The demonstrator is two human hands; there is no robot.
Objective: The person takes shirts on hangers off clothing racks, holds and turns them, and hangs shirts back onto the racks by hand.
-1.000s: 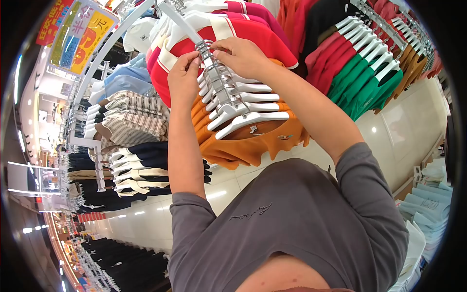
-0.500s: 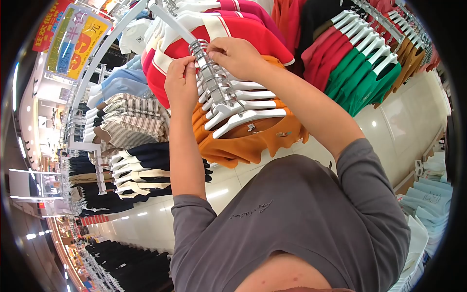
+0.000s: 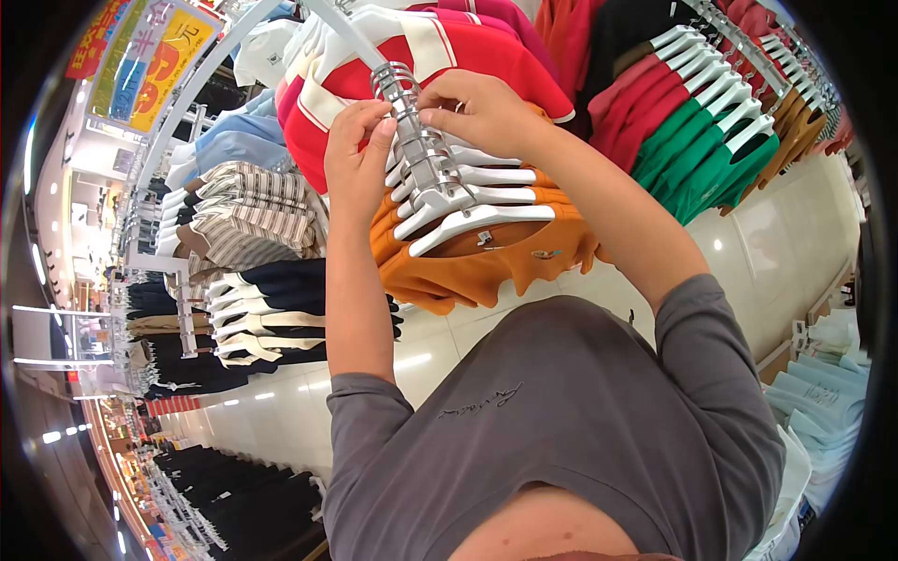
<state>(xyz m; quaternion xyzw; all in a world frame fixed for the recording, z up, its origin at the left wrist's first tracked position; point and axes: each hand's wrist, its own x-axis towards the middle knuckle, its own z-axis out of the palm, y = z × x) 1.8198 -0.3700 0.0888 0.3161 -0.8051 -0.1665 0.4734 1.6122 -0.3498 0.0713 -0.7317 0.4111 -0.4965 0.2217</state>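
Note:
My left hand (image 3: 358, 145) is at the left side of a row of metal hanger hooks (image 3: 426, 154) on a sloping metal rail (image 3: 346, 33). Its fingers are bent, with thumb and index closed at a hook. From the other side, my right hand (image 3: 482, 114) curls its thumb and fingers in against the hooks; the exact contact is partly hidden. Below, white hangers (image 3: 486, 221) carry orange tops (image 3: 449, 271), the nearest facing me. Behind my hands hang red tops with cream collars (image 3: 486, 65).
To the right, another rack holds green tops (image 3: 687, 173) and red ones. On the left are striped shirts (image 3: 253, 210), dark tops with cream collars (image 3: 281, 299) and a yellow price sign (image 3: 168, 70). Pale blue clothes (image 3: 823, 388) are at the lower right, above tiled floor (image 3: 748, 243).
Both hands have shifted slightly right along with the view and stay at the hooks. The left fingers look a little more spread from the thumb. The orange tops hang as before.

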